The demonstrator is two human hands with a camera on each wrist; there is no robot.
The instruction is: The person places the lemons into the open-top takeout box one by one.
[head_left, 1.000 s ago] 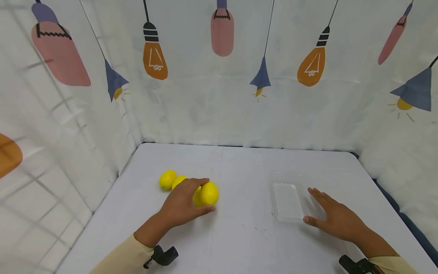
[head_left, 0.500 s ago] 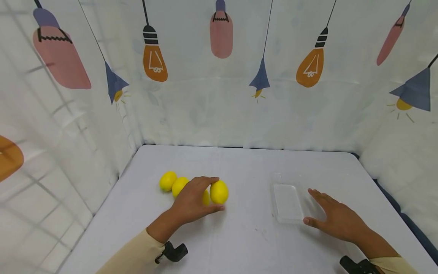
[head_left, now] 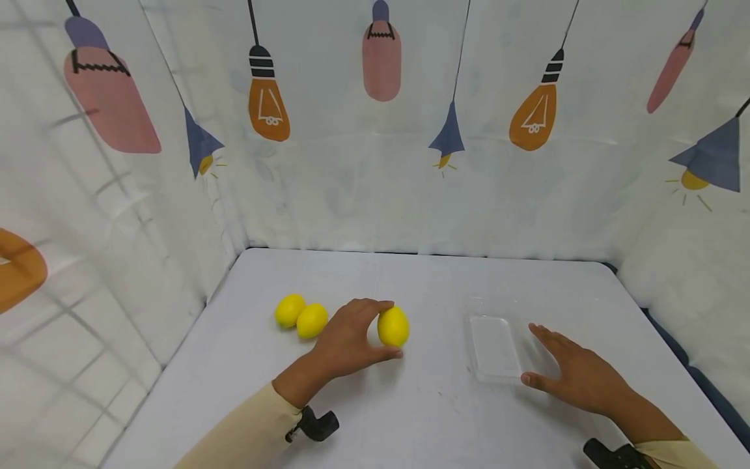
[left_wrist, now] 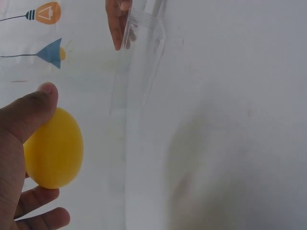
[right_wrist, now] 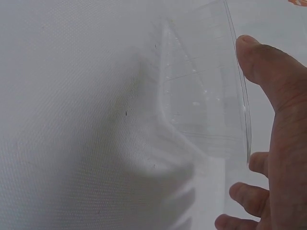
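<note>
Head view first: your left hand (head_left: pixel 351 339) sits around the middle of the white tabletop (head_left: pixel 410 417), and its grip is wrapped on a yellow lemon (head_left: pixel 393 326), thumb low at the near side and a finger over the top. The lemon is at about 3 o'clock from your knuckles. Two more lemons (head_left: pixel 301 316) lie touching each other at roughly 9 o'clock from that hand, just beside it. Over at 3 o'clock from the held lemon there's a clear plastic tray (head_left: pixel 493 345), well apart from it. Your right hand (head_left: pixel 571 374) lies flat with fingers spread, grip wide and holding nothing, its thumb tip right at the tray's near right corner. The backdrop is a curtain with lamp prints (head_left: pixel 381 130).

Left wrist view: the lemon (left_wrist: pixel 53 149) shows up at 9 o'clock in the frame, with your thumb (left_wrist: pixel 29 112) pressed over its top and other fingers curling under it. The clear tray (left_wrist: pixel 141 62) runs from 12 o'clock downward, and a bit of your other hand peeks in at the top edge.

Right wrist view: your right hand (right_wrist: pixel 283 143) fills the 3 o'clock side, thumb (right_wrist: pixel 261 64) straight and lying along the tray's (right_wrist: pixel 201 96) rim, touching it. Nothing gripped here.
</note>
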